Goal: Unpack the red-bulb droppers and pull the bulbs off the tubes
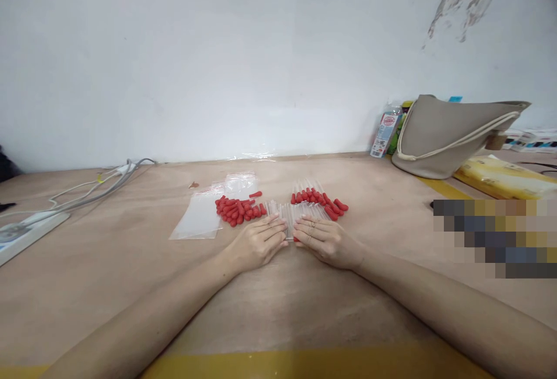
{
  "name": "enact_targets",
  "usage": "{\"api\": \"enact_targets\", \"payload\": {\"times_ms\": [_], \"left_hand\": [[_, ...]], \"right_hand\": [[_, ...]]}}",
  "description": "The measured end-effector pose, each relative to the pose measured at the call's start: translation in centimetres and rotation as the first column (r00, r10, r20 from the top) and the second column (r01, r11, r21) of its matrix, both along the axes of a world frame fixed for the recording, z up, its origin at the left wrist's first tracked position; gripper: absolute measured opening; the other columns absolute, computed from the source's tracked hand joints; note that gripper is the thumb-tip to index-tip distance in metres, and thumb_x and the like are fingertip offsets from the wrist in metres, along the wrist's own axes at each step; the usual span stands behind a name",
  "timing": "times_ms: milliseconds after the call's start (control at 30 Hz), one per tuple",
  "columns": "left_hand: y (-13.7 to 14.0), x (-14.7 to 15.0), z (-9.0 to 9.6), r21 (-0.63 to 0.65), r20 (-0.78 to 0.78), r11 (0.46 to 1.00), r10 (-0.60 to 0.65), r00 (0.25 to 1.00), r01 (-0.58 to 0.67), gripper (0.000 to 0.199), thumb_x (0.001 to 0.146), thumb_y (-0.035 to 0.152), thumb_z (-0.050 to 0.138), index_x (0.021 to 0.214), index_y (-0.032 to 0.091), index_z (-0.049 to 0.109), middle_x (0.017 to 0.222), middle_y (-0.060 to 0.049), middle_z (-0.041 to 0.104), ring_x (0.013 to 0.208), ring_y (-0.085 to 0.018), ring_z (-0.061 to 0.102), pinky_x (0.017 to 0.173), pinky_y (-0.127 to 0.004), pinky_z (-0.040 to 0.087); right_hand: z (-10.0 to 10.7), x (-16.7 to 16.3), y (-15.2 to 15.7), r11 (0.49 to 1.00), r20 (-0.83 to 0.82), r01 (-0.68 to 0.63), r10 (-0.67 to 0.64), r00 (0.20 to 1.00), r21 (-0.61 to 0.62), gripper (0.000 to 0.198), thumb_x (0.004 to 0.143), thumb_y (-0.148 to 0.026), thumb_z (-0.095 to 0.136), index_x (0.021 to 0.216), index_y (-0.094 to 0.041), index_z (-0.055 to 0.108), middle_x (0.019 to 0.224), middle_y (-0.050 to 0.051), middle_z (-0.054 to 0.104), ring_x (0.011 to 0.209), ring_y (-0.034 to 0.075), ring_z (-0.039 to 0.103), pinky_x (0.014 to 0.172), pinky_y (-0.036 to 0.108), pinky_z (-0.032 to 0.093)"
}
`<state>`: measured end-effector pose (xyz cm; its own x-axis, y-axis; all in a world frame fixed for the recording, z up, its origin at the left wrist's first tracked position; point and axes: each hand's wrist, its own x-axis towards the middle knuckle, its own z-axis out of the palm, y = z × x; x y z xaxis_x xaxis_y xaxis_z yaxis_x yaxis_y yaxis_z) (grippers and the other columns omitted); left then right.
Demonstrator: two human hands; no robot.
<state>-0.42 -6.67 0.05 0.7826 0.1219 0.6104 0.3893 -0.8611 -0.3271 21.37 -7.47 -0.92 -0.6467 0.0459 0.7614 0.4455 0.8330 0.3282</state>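
Observation:
My left hand [263, 241] is closed at the front edge of a bundle of clear glass tubes [289, 215], and a short length of tube shows by its fingertips. Facing it, my right hand [328, 241] is closed too, with a bit of red rubber bulb peeking out under its fingertips. Both thumbs are mostly hidden. Beyond my left hand lies a heap of loose red rubber bulbs [235, 210]. Behind my right hand are several droppers [311, 194], clear tubes with red bulbs fitted on their ends.
Clear plastic bags [195, 216] lie left of the bulbs. A power strip [35, 228] with cables is at far left. On the right stand a grey bag [448, 135] and a carton [385, 132], with a yellow packet [505, 176] nearby. A wall closes off the back.

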Motion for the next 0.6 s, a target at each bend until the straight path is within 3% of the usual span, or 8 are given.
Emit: {"api": "enact_targets", "payload": {"times_ms": [300,600], "left_hand": [[-0.34,0.1,0.38,-0.007,0.013,1.0,-0.02,1.0,0.02,0.01,0.084,0.017,0.052,0.085,0.011,0.06,0.09,-0.008,0.07,0.095,-0.016,0.063,0.099,-0.035,0.045],[-0.38,0.08,0.42,-0.039,0.019,0.999,-0.022,1.0,0.023,0.014,0.086,0.017,0.048,0.084,0.013,0.06,0.089,-0.008,0.07,0.092,-0.015,0.064,0.097,-0.036,0.047]], "right_hand": [[0.72,0.43,-0.31,0.99,0.12,0.008,-0.025,0.992,0.139,0.018,0.083,-0.012,0.053,0.096,-0.006,0.063,0.095,0.012,0.068,0.099,0.02,0.061,0.092,0.034,0.051],[0.63,0.52,-0.24,0.992,0.09,-0.028,0.017,0.996,0.121,0.018,0.081,-0.011,0.055,0.096,-0.005,0.063,0.094,0.013,0.068,0.099,0.022,0.061,0.092,0.036,0.051]]}}
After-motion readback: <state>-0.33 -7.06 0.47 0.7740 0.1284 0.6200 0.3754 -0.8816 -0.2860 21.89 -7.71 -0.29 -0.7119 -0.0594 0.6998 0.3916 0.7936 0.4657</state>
